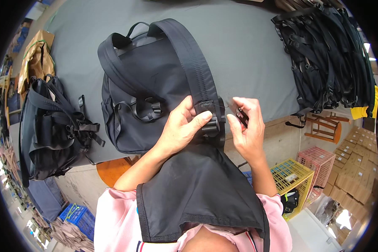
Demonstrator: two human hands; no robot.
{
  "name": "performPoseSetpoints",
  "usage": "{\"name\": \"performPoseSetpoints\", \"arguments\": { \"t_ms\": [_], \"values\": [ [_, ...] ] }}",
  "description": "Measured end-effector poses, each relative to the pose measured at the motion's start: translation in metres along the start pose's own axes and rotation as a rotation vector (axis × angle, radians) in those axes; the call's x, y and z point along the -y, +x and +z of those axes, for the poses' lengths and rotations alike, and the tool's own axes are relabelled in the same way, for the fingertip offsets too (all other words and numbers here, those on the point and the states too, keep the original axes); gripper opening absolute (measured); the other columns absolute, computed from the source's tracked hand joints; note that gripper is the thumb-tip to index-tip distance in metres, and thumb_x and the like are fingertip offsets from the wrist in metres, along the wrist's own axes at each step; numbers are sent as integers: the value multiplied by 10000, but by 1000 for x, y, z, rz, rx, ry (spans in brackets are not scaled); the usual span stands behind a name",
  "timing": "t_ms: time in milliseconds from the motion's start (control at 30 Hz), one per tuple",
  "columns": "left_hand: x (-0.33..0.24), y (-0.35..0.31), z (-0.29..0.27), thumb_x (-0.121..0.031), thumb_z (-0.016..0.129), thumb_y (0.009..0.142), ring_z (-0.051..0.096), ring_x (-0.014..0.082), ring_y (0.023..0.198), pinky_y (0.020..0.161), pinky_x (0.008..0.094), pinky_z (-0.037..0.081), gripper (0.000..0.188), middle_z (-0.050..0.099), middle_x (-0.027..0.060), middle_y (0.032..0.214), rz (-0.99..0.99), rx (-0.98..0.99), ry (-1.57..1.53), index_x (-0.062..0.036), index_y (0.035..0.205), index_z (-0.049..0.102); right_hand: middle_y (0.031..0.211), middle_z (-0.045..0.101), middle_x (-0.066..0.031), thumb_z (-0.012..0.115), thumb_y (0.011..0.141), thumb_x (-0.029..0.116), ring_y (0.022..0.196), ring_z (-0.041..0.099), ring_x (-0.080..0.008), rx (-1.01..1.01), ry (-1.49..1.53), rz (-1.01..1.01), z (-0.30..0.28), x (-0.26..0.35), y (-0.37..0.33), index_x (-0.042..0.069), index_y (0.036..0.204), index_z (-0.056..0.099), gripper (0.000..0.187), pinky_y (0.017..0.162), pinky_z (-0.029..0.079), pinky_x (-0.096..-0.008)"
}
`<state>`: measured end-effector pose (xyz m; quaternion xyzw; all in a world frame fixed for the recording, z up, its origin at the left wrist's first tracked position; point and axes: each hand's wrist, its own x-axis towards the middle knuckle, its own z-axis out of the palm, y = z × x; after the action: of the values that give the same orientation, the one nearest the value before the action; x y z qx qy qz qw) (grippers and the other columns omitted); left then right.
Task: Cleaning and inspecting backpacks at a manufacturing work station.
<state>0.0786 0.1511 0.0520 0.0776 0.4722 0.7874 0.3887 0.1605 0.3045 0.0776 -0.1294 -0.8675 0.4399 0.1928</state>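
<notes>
Both hands clamp — left (181, 128) on backpack strap (195, 71), right (247, 126) on small tool (242, 115) (strap heap (327, 59) nearby).

2 black backpacks (155, 84) (50, 126), 1 strap pile (327, 59), 3 crates: yellow (292, 176), pink (317, 161), blue (77, 216)

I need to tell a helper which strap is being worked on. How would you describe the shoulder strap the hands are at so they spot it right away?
Find the grey table and the black backpack lying on it. Two padded straps run down its back; the right strap ends at a buckle pinched by the left hand, with the right hand beside it. The other strap lies untouched.
</notes>
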Motion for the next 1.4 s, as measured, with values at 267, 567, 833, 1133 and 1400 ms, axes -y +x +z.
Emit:
{"name": "performPoseSetpoints", "arguments": {
  "t_ms": [267,567,833,1133,1400],
  "values": [
    [1,-3,-3,-158,661,884,572,58,838,738,227,484,260,643,47,938,5,-13,256,12,1020,519,822,557,-56,739,681,70,649,571,-236,59,-195,-191,-14,-2,1,84,1024,635,359,580,469,-332],
    [-5,-9,4,-190,672,875,568,60,792,714,240,482,290,652,54,897,2,-19,291,25,996,520,780,566,-41,744,667,12,607,548,-199,76,-399,-430,-14,1,7,85,1019,676,366,549,445,-314],
    [-3,-9,3,-188,677,871,566,64,767,696,241,479,293,649,57,879,30,-37,345,32,993,527,785,577,-29,746,666,37,618,559,-183,27,-393,-442,-13,-3,2,90,1018,680,362,552,444,-297],
    [-6,-9,1,-202,693,858,544,57,734,646,237,462,314,645,56,842,24,-27,423,40,949,514,792,573,-67,738,686,13,654,593,-213,79,-419,-392,-10,7,2,64,1000,667,326,582,481,-305],
    [-5,-8,0,-193,686,860,540,53,736,645,242,467,295,644,64,831,46,-35,418,31,907,500,783,575,-71,734,703,62,631,593,-240,-16,-41,-125,2,5,2,59,953,649,264,564,479,-318]
  ]
}}
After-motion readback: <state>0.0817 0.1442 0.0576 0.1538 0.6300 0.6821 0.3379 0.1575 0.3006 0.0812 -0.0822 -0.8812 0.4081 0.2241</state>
